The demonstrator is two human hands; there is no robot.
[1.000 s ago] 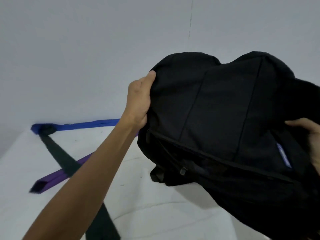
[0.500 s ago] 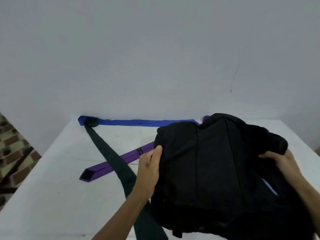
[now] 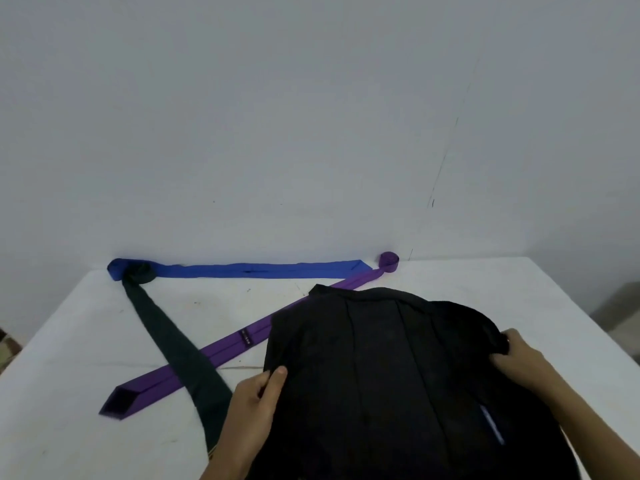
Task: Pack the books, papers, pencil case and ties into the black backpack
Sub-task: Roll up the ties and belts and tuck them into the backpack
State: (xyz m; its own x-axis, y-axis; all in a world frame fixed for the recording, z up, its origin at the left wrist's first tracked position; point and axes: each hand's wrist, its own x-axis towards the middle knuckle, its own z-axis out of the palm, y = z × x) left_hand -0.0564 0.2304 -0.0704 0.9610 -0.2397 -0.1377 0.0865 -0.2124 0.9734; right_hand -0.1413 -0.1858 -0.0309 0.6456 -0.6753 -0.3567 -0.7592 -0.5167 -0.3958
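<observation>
The black backpack (image 3: 391, 375) lies flat on the white table (image 3: 69, 375), front panel up, at the near right. My left hand (image 3: 254, 403) grips its left edge, thumb on top of the fabric. My right hand (image 3: 519, 362) grips the fabric at its upper right corner. Three ties lie on the table: a blue tie (image 3: 249, 270) along the back wall, a dark green tie (image 3: 173, 344) running diagonally toward me, and a purple tie (image 3: 221, 351) crossing under it, partly hidden by the backpack. No books, papers or pencil case show.
A plain grey wall (image 3: 311, 116) stands right behind the table. The table's left and right edges drop off, with patterned floor (image 3: 5, 344) at far left. Bare table surface shows at the left front and right rear.
The backpack has come down from held up in the air to lying flat on the table, closer to me. Both hands kept their grips on its sides. The view tilted, revealing all three ties.
</observation>
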